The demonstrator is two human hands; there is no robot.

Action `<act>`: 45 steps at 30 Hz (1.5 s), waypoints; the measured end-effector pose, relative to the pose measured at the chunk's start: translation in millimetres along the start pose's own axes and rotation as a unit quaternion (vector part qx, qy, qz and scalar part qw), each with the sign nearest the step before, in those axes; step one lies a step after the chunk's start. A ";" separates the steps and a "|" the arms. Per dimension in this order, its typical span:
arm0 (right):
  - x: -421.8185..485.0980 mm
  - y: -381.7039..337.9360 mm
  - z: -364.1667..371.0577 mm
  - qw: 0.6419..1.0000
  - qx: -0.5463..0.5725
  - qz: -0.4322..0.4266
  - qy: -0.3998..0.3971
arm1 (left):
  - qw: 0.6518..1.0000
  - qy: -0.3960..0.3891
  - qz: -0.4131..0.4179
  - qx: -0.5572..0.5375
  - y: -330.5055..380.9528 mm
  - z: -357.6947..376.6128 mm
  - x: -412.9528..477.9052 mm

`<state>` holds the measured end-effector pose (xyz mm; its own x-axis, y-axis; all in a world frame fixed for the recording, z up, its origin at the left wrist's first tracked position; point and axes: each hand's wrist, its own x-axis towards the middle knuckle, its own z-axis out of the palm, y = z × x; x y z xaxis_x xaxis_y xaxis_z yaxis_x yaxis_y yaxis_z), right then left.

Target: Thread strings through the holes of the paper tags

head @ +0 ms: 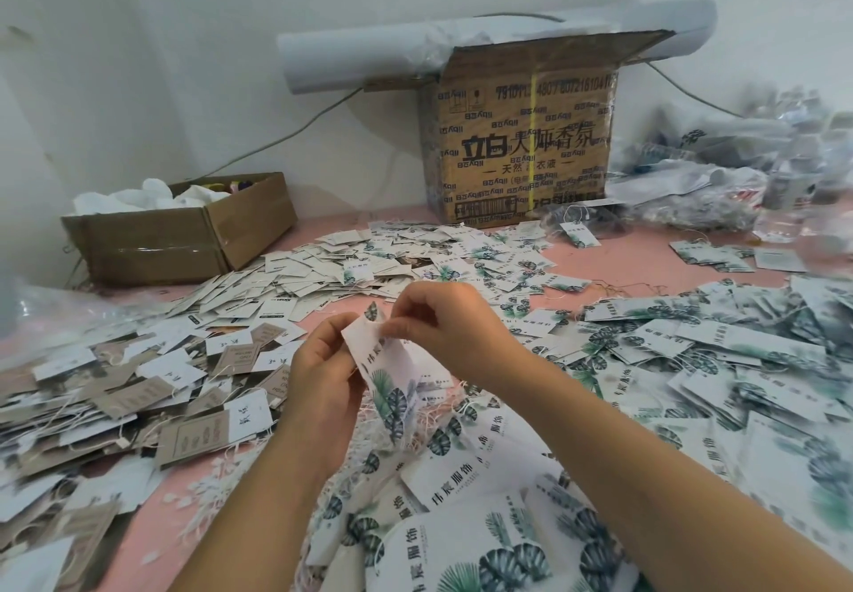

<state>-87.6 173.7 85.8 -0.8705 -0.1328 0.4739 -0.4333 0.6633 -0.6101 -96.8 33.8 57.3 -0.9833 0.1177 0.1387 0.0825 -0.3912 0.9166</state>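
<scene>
Holding: the left hand [323, 379] grips a white rectangular leaf-printed paper tag [383, 374] by its left edge, thumb on the front and fingers curled behind.
Right hand: the right hand [443, 328] pinches the tag's top edge, thumb and forefinger pressed together and the other fingers curled; whether a string lies between them is too fine to tell.
Tag position: raised above the table at the centre of the view, tilted, printed face towards the camera, green leaves at its lower end.
Strings: a tuft of thin white strings [415, 430] shows just below the held tag.
Table: a pink table top [614, 268], mostly covered with loose tags.
Left pile: brown and white card tags [115, 388], many with strings.
Middle pile: small white tags [369, 259] beyond the hands.
Right pile: white tags with green leaf print [715, 360].
Near pile: larger leaf-print tags [484, 522] under the forearms.
Back centre: a tall brown cardboard box with black lettering [521, 139], flaps open, against the wall.
Back left: a low open brown cardboard box [184, 240] holding white crumpled material.
Behind the tall box: a white paper roll [351, 60] lying sideways.
Back right: clear plastic bags [715, 166] heaped together.
</scene>
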 end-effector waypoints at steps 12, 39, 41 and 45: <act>3.2 14.8 -32.5 0.989 0.050 0.136 0.020 | 0.977 0.126 -0.041 -0.165 19.2 -9.5 9.5; 3.0 2.2 -15.9 0.991 0.128 0.026 -0.033 | 0.994 -0.071 0.015 0.078 6.3 2.5 -2.4; 2.9 2.3 -18.0 0.987 0.153 0.031 -0.029 | 0.994 -0.060 0.026 0.091 6.8 2.5 -3.4; 1.9 2.4 -19.6 0.980 0.195 0.037 -0.022 | 0.995 -0.033 0.027 0.089 6.8 3.0 -4.6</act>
<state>-85.8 189.5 97.7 -0.9083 -0.1327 0.3967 -0.4176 0.3425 -0.8416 -91.2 33.4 64.0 -0.9646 0.1622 0.2080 0.1679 -0.2303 0.9585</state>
